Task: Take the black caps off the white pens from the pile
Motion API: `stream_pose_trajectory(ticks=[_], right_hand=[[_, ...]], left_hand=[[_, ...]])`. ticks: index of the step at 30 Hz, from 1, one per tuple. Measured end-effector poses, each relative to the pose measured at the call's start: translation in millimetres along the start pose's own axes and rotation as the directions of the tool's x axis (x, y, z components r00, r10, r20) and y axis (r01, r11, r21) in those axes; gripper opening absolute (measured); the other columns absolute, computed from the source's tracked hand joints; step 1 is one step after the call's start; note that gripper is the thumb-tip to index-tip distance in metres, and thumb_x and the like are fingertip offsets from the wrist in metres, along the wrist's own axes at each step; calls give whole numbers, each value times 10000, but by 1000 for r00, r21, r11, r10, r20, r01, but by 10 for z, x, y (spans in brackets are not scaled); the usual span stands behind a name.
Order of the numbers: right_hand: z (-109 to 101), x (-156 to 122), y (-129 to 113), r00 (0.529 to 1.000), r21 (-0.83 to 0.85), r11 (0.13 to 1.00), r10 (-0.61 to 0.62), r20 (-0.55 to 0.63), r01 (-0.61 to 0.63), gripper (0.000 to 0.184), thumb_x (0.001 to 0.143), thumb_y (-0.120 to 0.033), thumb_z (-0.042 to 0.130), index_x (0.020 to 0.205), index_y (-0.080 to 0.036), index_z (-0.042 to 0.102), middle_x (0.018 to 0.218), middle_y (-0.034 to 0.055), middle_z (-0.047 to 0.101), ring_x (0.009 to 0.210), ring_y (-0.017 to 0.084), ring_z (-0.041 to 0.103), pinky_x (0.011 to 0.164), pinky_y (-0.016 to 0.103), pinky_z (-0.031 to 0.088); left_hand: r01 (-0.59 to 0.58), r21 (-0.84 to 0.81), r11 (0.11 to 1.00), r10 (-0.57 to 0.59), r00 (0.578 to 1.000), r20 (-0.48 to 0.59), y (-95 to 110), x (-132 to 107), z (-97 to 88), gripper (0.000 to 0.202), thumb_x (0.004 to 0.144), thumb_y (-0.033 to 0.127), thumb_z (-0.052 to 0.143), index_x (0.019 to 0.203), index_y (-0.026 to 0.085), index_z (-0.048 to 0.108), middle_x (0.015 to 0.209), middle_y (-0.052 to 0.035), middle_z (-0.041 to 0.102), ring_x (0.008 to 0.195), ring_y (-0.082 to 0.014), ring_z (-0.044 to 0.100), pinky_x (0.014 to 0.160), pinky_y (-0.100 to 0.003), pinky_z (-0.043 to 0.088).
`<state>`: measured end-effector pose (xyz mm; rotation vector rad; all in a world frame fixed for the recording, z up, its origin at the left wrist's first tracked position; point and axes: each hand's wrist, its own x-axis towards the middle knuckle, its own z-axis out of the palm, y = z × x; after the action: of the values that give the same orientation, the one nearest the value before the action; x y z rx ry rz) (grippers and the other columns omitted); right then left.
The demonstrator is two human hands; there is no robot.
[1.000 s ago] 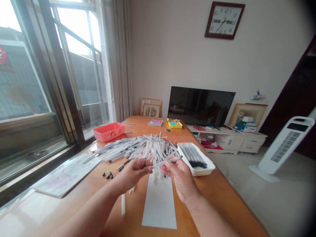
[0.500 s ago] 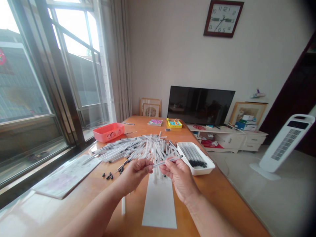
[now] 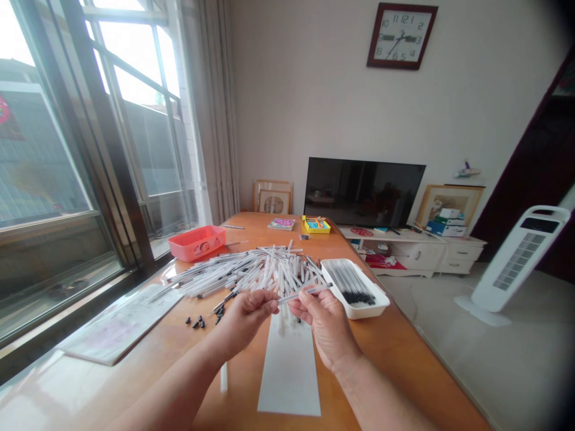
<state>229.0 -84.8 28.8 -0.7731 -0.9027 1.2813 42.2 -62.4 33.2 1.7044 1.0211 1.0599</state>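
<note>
Between my two hands a translucent pen (image 3: 294, 296) with a dark right end is held nearly level above the table. My left hand (image 3: 251, 311) pinches its left end. Thumb and fingers of my right hand (image 3: 324, 317) close round its right part. Just beyond lies a large heap of clear pen barrels (image 3: 269, 266), some with black ends. Several small black caps (image 3: 195, 323) are scattered left of my left hand. To the right, a white tray (image 3: 380, 305) holds a row of pens (image 3: 353, 281) with black ends toward me.
A white paper strip (image 3: 290, 383) lies below my hands on the wooden table (image 3: 377, 365). At left are a red plastic basket (image 3: 197, 242) and a flat pad (image 3: 117, 329). A booklet (image 3: 281, 224) and a yellow box (image 3: 317, 226) stand at the far end.
My hands keep almost the same hold on the pen. The view has shifted very slightly; nothing else visibly moves.
</note>
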Motion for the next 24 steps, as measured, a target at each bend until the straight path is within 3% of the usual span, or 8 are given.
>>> stream_pose_trajectory(ticks=[5,10,18,24], right_hand=[[-30,58,29,1000,-19,1000,9,3,-9,310,772,-438,760,902,-187,632,861,37,692,835,190,675,848,388,539],[-55,103,68,1000,-71,997,22,15,-21,332,777,-460,750,911,-182,627,861,47,698,833,193,673,852,397,535],[-29,91,62,998,-160,986,59,38,-52,365,795,-444,728,1010,-177,601,886,67,709,871,219,687,836,387,531],[5,65,110,997,-343,939,42,66,-17,291,801,-412,696,941,-173,608,762,27,681,712,178,660,703,323,517]], left_hand=[[-32,0,999,32,999,32,-72,47,-3,295,847,441,644,919,168,727,827,-49,703,803,-186,595,753,-279,438],[23,21,1000,-24,996,80,-100,80,-19,302,820,440,674,907,158,738,809,-43,694,783,-181,582,761,-286,434],[117,-188,975,-124,992,-26,-59,68,-22,275,765,445,735,861,187,733,790,-19,682,751,-158,560,734,-264,409],[152,-301,941,-157,988,9,-112,77,21,318,786,453,717,914,162,703,778,-44,676,689,-138,540,684,-263,398]])
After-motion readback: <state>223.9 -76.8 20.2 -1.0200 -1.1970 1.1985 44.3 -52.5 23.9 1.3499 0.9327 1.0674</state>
